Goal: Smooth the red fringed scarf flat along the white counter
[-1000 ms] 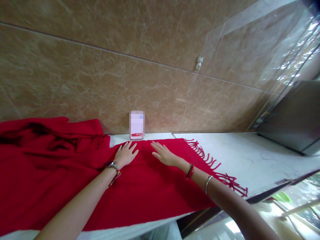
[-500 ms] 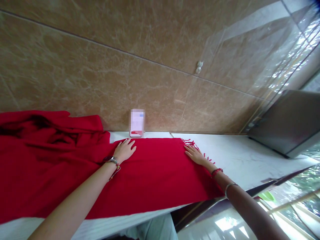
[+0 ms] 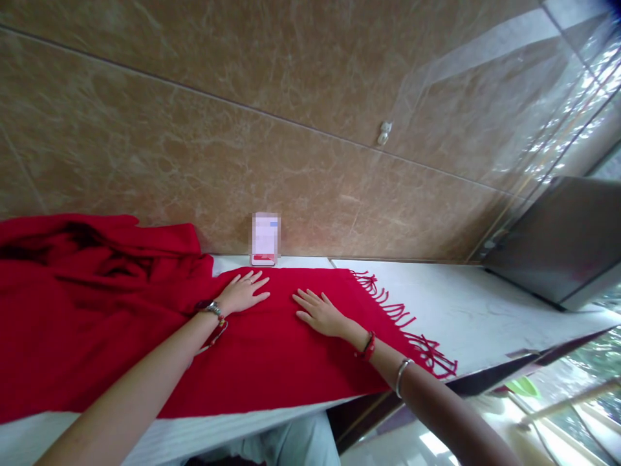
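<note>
Red cloth (image 3: 291, 369), fringed, one: spread on the white desk (image 3: 466, 304), the middle stretch nearly flat, its near edge close to the desk's front.
Bunched part (image 3: 121, 255), same cloth: loose folds heaped at the left, against the wall.
Fringe (image 3: 395, 312): along the right end; strands tangled toward the near corner.
Left hand (image 3: 241, 294): palm down on the cloth beside the folds; grip open, fingers spread, nothing grasped.
Right hand (image 3: 321, 315): palm down over the flat stretch; grip open, nothing held; firmness of contact cannot be told.
Handling, as judged: smoothing. Left palm best kept as anchor; right best drawn outward to the fringe, fingers flat, pressure light and even, lest the whole cloth slide or ridge. Near edge to be kept parallel with the desk's; strands straightened last.
Phone (image 3: 264, 241), one: upright by the wall (image 3: 194, 142), just beyond the cloth's far edge; screen blurred.
</note>
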`<action>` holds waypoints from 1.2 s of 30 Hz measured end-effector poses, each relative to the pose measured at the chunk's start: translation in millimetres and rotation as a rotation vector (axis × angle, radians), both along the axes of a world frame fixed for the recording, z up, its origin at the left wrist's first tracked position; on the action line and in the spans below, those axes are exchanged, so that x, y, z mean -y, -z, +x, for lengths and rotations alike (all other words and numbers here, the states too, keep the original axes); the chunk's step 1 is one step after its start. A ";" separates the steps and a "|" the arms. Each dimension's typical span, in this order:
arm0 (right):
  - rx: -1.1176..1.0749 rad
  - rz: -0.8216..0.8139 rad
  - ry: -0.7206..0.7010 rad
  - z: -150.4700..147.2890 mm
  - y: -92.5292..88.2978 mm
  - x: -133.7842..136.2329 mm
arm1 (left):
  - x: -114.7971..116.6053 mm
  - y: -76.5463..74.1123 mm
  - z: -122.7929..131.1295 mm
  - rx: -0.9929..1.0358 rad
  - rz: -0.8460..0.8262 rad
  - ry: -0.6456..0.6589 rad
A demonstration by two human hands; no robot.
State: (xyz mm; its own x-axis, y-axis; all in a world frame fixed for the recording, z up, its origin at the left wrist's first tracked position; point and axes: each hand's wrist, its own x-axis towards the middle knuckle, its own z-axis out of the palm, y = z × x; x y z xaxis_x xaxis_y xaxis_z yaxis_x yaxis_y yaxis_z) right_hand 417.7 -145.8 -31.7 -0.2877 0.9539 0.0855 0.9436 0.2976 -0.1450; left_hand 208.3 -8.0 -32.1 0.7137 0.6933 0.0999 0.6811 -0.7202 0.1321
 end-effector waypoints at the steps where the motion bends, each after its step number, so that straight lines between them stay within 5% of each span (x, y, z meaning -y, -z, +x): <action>1: 0.018 -0.014 0.010 10.6 2.2 0.7 | -0.3 0.3 0.0 -0.006 -0.001 -0.003; 10: 0.163 0.005 0.503 157.9 4.8 6.3 | -1.5 2.2 -0.3 0.003 0.021 -0.002; 16: 0.069 0.138 0.253 143.2 10.8 -39.4 | 3.4 -1.9 -0.6 0.001 0.027 -0.010; 22: 0.036 0.135 0.462 173.8 20.8 -65.5 | 4.8 -3.2 -0.9 0.012 0.034 -0.007; 30: 0.000 0.274 0.880 237.1 17.1 -49.0 | 3.4 -2.3 -0.1 0.022 0.015 -0.002; 33: -0.002 0.311 0.842 234.9 10.6 -50.9 | 2.9 -1.9 0.6 0.017 0.017 -0.006; 36: 0.005 0.296 0.657 217.5 9.5 -62.5 | 0.9 0.7 0.7 0.027 0.017 -0.009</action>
